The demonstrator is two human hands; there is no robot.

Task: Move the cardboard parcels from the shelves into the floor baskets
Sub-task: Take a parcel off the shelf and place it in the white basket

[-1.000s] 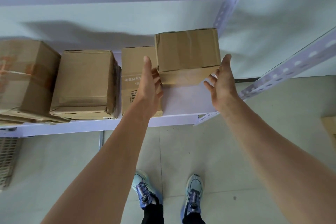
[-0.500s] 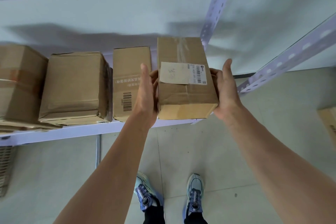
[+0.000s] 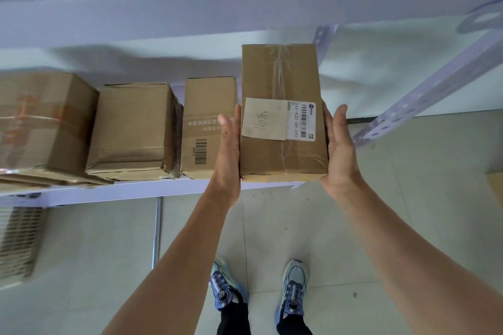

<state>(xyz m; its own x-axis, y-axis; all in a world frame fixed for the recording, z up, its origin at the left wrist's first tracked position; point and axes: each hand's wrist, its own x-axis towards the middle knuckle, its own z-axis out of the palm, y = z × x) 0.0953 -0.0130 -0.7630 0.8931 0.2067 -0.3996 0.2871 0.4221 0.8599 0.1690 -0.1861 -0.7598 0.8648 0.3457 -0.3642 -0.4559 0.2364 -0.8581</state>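
Observation:
A taped brown cardboard parcel (image 3: 283, 76) with a white barcode label and a handwritten paper slip is clamped between my two hands at the right end of the white shelf (image 3: 136, 191). Its near end reaches the shelf's front edge. My left hand (image 3: 227, 149) presses flat on its left side with straight fingers. My right hand (image 3: 340, 149) presses its right side the same way. Three more parcels stand on the shelf to the left: a narrow one with a barcode (image 3: 209, 122), a dented one (image 3: 133, 128) and a large one with orange print (image 3: 40, 122).
A pale slatted basket (image 3: 19, 242) sits on the floor under the shelf at the left edge. A perforated metal brace (image 3: 424, 98) slants along the shelf's right side. Another shelf board runs overhead. My feet stand on grey floor tiles below; a cardboard corner (image 3: 496, 185) shows at right.
The parcel has tipped from standing upright to lying with its labelled face up, and both hands have drawn it toward the shelf's front edge.

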